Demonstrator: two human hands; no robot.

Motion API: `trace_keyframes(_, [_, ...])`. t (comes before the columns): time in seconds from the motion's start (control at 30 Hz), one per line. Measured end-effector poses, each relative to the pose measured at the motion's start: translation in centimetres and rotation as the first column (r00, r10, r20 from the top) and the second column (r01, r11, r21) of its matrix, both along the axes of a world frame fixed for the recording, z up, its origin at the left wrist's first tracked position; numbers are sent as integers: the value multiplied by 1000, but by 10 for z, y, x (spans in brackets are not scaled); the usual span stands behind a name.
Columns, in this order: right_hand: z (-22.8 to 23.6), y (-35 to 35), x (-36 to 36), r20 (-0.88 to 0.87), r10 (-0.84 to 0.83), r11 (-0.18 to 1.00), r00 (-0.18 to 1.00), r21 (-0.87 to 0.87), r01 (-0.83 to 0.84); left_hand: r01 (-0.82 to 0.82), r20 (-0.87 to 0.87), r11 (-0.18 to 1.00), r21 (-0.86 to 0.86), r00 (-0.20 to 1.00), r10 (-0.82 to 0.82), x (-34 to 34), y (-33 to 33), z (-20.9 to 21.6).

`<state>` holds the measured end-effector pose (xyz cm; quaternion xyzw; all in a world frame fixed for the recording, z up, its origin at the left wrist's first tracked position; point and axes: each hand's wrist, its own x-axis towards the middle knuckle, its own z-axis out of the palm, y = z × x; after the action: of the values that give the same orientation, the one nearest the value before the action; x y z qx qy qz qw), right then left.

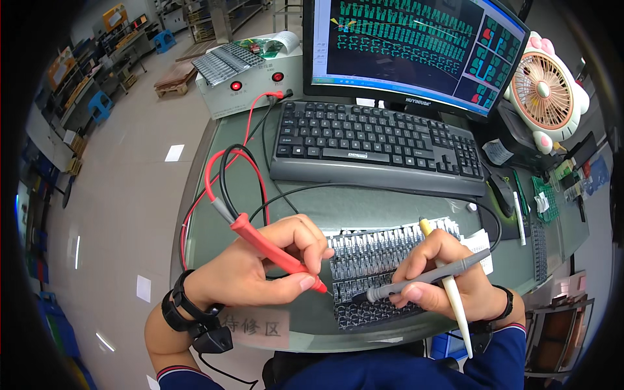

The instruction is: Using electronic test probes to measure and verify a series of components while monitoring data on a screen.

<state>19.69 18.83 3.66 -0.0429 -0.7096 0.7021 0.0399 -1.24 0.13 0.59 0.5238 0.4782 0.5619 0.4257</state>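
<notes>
In my left hand [260, 266] is a red test probe [270, 246], gripped between thumb and fingers. Its tip points down at the left edge of a panel of small circuit boards [374, 266], set in rows on the table; contact cannot be made out. My right hand [448, 276] is closed around a grey test probe [426, 278], its dark end over the panel's lower rows. The same hand also keeps a cream-coloured tapered stick [455, 309] between its fingers, crossing the probe. Dark straps circle both wrists.
Behind the panel are a black keyboard [377, 140] and a monitor [416, 49] with green board patterns. A metal box [250, 94] with red lit switches carries another panel. Red and black leads [224, 169] loop at left. A mouse [500, 194] and fan [546, 91] stand right.
</notes>
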Motion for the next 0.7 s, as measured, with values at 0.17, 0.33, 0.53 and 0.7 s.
trace_keyframes(0.17, [0,0,1,3,2,999,1000,55,-2,-4,-40,1000,8,999,4,2,0,0])
trace_keyframes(0.33, [2,-1,1,-9,-4,1000,1000,24,4,-2,-42,1000,6,999,2,3,-1,2])
trace_keyframes(0.53, [3,-1,1,-6,-5,999,1000,40,6,-1,-48,1000,8,999,2,4,-1,0])
trace_keyframes(0.7, [1,-1,1,-21,-10,998,1000,54,12,-7,-51,1000,-3,999,7,3,-1,1])
